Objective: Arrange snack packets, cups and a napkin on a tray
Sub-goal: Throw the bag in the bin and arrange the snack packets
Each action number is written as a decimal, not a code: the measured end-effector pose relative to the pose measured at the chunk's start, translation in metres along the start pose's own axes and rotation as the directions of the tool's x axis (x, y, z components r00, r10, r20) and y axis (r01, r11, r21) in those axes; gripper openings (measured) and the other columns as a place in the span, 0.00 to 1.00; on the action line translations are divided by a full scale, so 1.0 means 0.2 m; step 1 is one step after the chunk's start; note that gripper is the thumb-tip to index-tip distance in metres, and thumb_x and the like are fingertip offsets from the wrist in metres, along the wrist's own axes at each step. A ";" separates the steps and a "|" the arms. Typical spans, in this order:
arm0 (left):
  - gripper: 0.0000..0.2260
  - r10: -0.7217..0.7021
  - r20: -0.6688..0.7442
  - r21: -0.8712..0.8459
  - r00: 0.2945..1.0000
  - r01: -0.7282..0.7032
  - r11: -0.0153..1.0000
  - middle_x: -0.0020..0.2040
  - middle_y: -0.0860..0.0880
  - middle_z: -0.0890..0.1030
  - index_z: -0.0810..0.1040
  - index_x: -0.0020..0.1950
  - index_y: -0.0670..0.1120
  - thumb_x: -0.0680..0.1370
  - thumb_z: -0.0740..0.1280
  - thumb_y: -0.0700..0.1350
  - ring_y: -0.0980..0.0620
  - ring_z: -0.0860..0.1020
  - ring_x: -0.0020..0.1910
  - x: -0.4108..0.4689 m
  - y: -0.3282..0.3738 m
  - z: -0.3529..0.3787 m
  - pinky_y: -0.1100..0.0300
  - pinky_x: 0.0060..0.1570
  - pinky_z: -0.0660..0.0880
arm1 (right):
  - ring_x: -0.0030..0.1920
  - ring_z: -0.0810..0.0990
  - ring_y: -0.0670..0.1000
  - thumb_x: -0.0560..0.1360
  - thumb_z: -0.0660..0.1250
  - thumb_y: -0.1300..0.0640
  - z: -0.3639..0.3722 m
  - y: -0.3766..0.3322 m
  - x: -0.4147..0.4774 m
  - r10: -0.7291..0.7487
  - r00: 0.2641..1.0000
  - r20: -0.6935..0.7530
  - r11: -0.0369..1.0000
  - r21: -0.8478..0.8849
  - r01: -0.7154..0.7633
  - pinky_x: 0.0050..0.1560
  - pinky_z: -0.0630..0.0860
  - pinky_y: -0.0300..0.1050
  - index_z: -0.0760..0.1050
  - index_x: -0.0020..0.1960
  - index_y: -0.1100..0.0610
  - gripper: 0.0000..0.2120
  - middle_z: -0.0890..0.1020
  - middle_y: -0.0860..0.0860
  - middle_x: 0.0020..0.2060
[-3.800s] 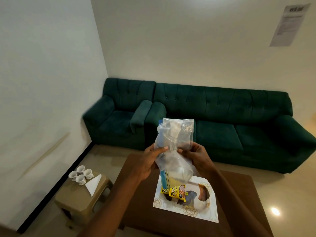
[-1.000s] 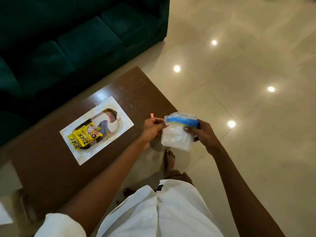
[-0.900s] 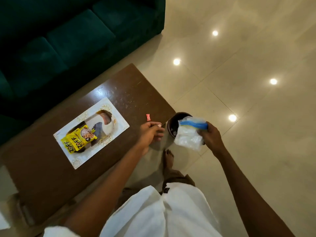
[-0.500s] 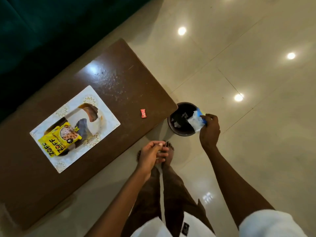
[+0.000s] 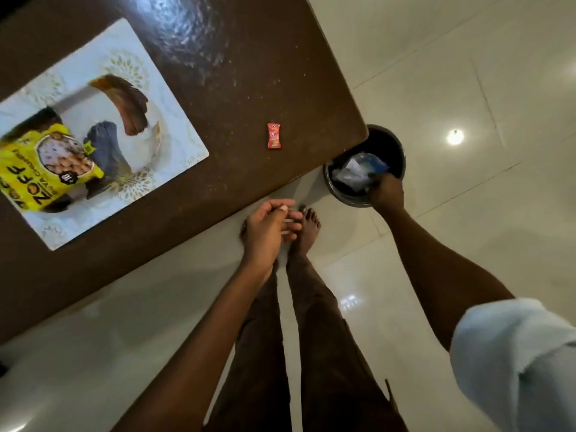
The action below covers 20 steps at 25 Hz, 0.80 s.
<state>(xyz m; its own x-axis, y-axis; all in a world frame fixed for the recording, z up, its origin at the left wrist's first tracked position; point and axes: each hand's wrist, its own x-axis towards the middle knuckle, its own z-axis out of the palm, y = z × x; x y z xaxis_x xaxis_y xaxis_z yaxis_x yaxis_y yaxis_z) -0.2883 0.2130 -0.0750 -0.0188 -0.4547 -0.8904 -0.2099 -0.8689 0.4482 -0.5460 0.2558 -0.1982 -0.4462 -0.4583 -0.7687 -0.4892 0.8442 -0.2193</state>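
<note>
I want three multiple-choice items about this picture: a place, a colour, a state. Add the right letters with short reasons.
1. Where does the red sachet lie? A) on the tray B) on the bare table C) in the bin
2. Which colour is the snack packet on the tray? A) yellow B) green C) blue
3. What does the left hand do? A) holds nothing B) grips the tray C) presses the sachet

1 B: it lies on the brown wood, between tray and bin.
2 A: its wrapper is yellow.
3 A: its fingers hang loosely curled, empty.
</note>
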 end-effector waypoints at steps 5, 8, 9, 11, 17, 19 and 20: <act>0.11 0.051 0.023 -0.089 0.998 -0.049 0.995 0.48 0.40 0.84 0.80 0.62 0.37 0.85 0.61 0.39 0.50 0.80 0.38 -0.19 0.10 -0.07 0.60 0.39 0.77 | 0.63 0.80 0.69 0.79 0.66 0.69 0.03 -0.09 -0.34 -0.119 0.993 -0.007 0.990 -0.080 0.118 0.64 0.76 0.55 0.83 0.62 0.67 0.14 0.84 0.66 0.59; 0.10 0.121 -0.020 -0.174 0.992 -0.123 0.977 0.49 0.37 0.85 0.80 0.60 0.37 0.84 0.62 0.39 0.49 0.81 0.39 -0.39 0.20 -0.23 0.58 0.40 0.76 | 0.63 0.81 0.65 0.79 0.66 0.68 0.05 -0.31 -0.63 -0.220 0.971 0.095 0.963 -0.134 0.232 0.63 0.75 0.51 0.84 0.60 0.66 0.13 0.85 0.64 0.59; 0.10 0.140 -0.034 -0.207 0.989 -0.145 0.968 0.49 0.37 0.85 0.81 0.59 0.37 0.84 0.63 0.39 0.48 0.81 0.40 -0.47 0.23 -0.29 0.57 0.40 0.76 | 0.64 0.82 0.63 0.79 0.66 0.68 0.05 -0.42 -0.75 -0.275 0.954 0.123 0.946 -0.142 0.291 0.64 0.74 0.50 0.84 0.60 0.66 0.13 0.85 0.63 0.60; 0.09 0.171 -0.057 -0.259 0.984 -0.180 0.949 0.48 0.39 0.84 0.81 0.59 0.38 0.83 0.63 0.39 0.48 0.80 0.40 -0.63 0.26 -0.45 0.57 0.39 0.75 | 0.64 0.82 0.61 0.80 0.65 0.66 0.07 -0.64 -1.01 -0.390 0.904 0.176 0.895 -0.160 0.417 0.65 0.74 0.48 0.85 0.61 0.63 0.13 0.85 0.60 0.60; 0.10 0.160 -0.244 -0.289 0.957 -0.229 0.929 0.52 0.35 0.84 0.81 0.61 0.36 0.83 0.63 0.38 0.50 0.80 0.37 -1.03 0.19 -0.98 0.60 0.34 0.74 | 0.59 0.85 0.58 0.78 0.67 0.65 0.17 -1.26 -1.69 -0.645 0.711 0.281 0.718 -0.097 0.689 0.59 0.74 0.44 0.86 0.58 0.61 0.12 0.87 0.58 0.56; 0.11 0.169 -0.289 -0.260 0.942 -0.247 0.933 0.50 0.37 0.83 0.80 0.62 0.35 0.83 0.64 0.38 0.50 0.80 0.38 -1.11 0.17 -1.16 0.60 0.36 0.74 | 0.57 0.86 0.56 0.78 0.68 0.64 0.20 -1.45 -1.89 -0.711 0.643 0.285 0.660 -0.043 0.750 0.57 0.75 0.42 0.86 0.58 0.60 0.11 0.88 0.57 0.55; 0.11 0.188 -0.300 -0.253 0.935 -0.267 0.930 0.50 0.38 0.83 0.80 0.63 0.34 0.83 0.64 0.37 0.49 0.80 0.40 -1.14 0.18 -1.25 0.58 0.38 0.76 | 0.57 0.86 0.55 0.80 0.68 0.62 0.22 -1.54 -1.98 -0.737 0.616 0.278 0.636 -0.021 0.772 0.58 0.76 0.42 0.85 0.59 0.60 0.11 0.88 0.56 0.55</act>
<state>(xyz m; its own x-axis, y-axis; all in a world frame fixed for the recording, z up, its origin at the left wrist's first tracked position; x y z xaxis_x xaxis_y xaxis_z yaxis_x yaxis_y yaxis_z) -0.0468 0.2364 0.1633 0.2359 -0.6468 -0.7252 0.0572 -0.7358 0.6748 -0.1863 0.1900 0.1462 0.2945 -0.8273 -0.4784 -0.6714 0.1772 -0.7196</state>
